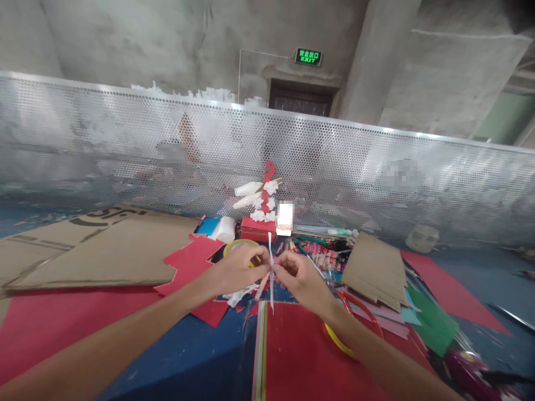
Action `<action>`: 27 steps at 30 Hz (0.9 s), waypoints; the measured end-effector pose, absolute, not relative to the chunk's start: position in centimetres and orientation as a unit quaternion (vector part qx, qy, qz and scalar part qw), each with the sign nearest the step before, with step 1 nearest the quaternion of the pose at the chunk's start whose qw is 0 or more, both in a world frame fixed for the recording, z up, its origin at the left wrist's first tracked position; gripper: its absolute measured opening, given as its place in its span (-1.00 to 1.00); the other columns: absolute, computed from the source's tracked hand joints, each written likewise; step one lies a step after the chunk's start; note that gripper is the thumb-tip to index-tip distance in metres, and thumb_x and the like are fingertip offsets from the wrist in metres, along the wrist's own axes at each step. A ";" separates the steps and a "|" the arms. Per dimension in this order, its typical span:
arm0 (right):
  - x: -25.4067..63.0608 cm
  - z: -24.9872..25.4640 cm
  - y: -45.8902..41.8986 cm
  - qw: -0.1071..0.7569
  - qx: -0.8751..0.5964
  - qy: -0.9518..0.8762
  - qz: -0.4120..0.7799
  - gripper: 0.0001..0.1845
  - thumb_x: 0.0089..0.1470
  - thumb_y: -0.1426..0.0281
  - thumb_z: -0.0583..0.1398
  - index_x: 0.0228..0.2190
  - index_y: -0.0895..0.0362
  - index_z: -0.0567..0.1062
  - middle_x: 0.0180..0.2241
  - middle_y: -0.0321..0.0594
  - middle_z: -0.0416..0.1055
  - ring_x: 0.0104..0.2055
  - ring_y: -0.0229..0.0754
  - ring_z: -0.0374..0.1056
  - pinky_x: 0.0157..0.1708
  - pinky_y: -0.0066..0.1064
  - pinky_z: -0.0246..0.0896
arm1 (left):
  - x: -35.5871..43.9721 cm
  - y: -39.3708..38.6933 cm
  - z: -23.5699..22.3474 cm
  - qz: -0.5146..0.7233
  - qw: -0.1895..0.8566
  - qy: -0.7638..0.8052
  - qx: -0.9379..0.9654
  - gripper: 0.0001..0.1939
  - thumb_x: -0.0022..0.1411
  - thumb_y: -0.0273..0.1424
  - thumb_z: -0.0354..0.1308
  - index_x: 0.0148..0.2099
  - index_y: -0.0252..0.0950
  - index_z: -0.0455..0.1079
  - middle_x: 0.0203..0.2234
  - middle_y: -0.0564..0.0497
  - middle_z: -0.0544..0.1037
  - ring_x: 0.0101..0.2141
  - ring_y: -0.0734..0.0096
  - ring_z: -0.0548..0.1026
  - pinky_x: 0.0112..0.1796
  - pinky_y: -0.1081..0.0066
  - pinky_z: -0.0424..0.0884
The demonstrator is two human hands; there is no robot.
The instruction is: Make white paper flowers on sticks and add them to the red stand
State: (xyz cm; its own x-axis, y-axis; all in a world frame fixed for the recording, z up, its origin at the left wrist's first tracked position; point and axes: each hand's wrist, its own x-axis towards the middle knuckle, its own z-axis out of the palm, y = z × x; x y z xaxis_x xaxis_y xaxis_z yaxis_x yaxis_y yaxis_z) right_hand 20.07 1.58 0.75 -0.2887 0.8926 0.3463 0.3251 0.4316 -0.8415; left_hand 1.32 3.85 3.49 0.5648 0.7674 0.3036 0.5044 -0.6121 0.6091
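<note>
My left hand (246, 266) and my right hand (296, 274) meet near the middle of the view, fingertips pinched together on a narrow white paper strip (271, 295). The strip runs upright between them, one end above the fingers and one below. Just under my left hand lie white paper scraps (240, 296). Behind my left fingers sits a roll of yellow tape (230, 246), partly covered. Beyond the hands stands a red box (254, 227), with white paper flowers (259, 201) and a red paper loop (268, 170) rising above it.
Brown cardboard (104, 250) covers the left side over red paper. A stack of red sheets (309, 345) lies in front. Red-handled scissors (363, 312) are partly under my right forearm. Cardboard pieces (374, 270) and green paper (432, 323) lie right. A perforated metal screen (334, 161) borders the back.
</note>
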 end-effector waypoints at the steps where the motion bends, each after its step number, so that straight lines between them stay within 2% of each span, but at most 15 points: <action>1: 20.1 0.7 1.6 0.427 -0.415 -0.729 0.338 -0.87 0.11 0.37 0.13 -0.44 0.14 0.37 -0.59 -0.37 0.30 -0.56 -0.34 0.20 -0.54 -0.51 0.07 | 1.3 3.9 3.5 0.278 0.239 0.374 0.852 -0.87 0.19 -0.37 0.04 -0.36 -0.28 0.36 -0.42 0.06 0.48 -0.39 0.43 0.43 -0.33 0.46 0.30; 10: 20.2 0.8 1.7 0.427 -0.397 -0.706 0.401 -0.88 0.13 0.36 0.13 -0.40 0.16 0.39 -0.58 -0.35 0.34 -0.57 -0.36 0.20 -0.57 -0.53 0.09 | 1.3 3.9 3.6 0.272 0.287 0.385 0.834 -0.78 0.21 -0.25 0.06 -0.37 -0.29 0.35 -0.44 0.06 0.45 -0.40 0.42 0.42 -0.37 0.47 0.30; 19: 20.2 0.5 1.8 0.431 -0.391 -0.708 0.401 -0.88 0.11 0.38 0.15 -0.44 0.15 0.38 -0.61 -0.37 0.30 -0.59 -0.37 0.18 -0.59 -0.54 0.06 | 1.3 3.9 3.7 0.271 0.337 0.383 0.816 -0.79 0.19 -0.26 0.08 -0.37 -0.30 0.35 -0.51 0.08 0.42 -0.46 0.46 0.37 -0.43 0.49 0.25; 27: 20.2 0.4 1.9 0.443 -0.385 -0.681 0.438 -0.88 0.09 0.35 0.17 -0.42 0.15 0.41 -0.59 -0.35 0.34 -0.59 -0.36 0.22 -0.61 -0.55 0.09 | 1.3 4.1 3.5 0.273 0.428 0.359 0.783 -0.79 0.18 -0.23 0.12 -0.36 -0.28 0.32 -0.55 0.09 0.43 -0.51 0.48 0.36 -0.44 0.49 0.26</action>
State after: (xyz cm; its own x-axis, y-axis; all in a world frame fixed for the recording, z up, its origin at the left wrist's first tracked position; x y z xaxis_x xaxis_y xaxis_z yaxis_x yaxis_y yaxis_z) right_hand 20.22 1.85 0.42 -0.3108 0.9122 0.2670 0.1356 0.3206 -0.9375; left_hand 1.29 4.12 3.50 0.5931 0.7959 0.1215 0.3283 -0.3769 0.8661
